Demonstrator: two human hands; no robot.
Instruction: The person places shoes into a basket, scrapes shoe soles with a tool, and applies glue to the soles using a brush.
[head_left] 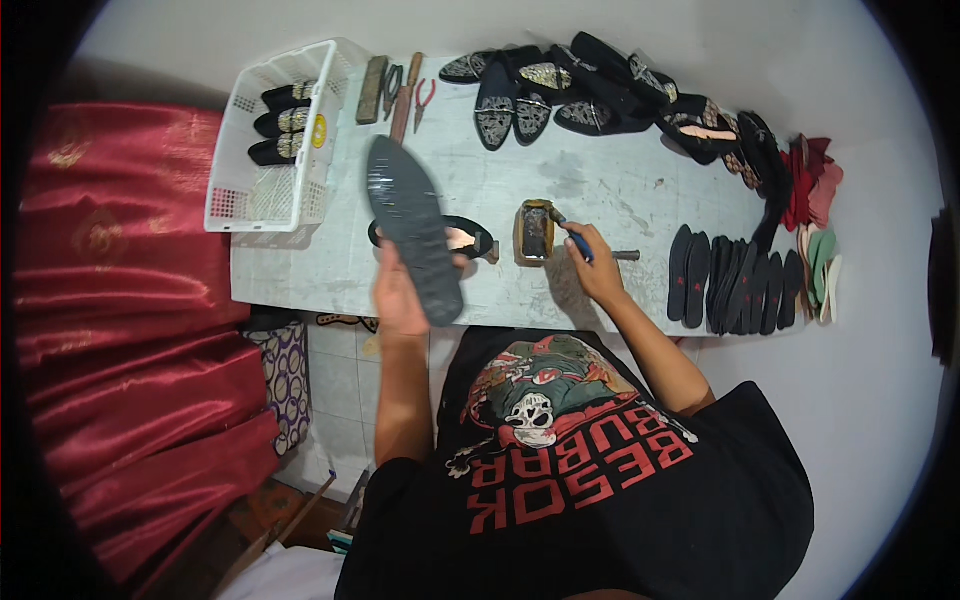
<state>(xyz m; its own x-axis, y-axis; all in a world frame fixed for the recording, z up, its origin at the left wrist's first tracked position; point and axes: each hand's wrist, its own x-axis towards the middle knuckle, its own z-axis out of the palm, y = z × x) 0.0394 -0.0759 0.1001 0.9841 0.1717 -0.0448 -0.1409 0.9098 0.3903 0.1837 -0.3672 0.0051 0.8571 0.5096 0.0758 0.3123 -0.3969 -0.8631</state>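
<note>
A long black shoe sole (412, 215) is gripped in my left hand (398, 298), raised over the near left of the table, with shiny wet-looking streaks on its upper part. Behind it, partly hidden, lies a black shoe (470, 237) with a pale lining. My right hand (600, 270) is closed round the blue handle of a small brush (577, 243). The brush's tip is at the edge of a small rectangular tub (535, 260) with crusted yellowish rims and dark contents.
Embellished black shoes (495, 110) line the table's back and right. A white basket (222, 200) holds several more. Pliers (424, 100) and other tools lie at back left. Black insoles (690, 275) stand at right; a short metal tool (627, 255) lies near my right hand.
</note>
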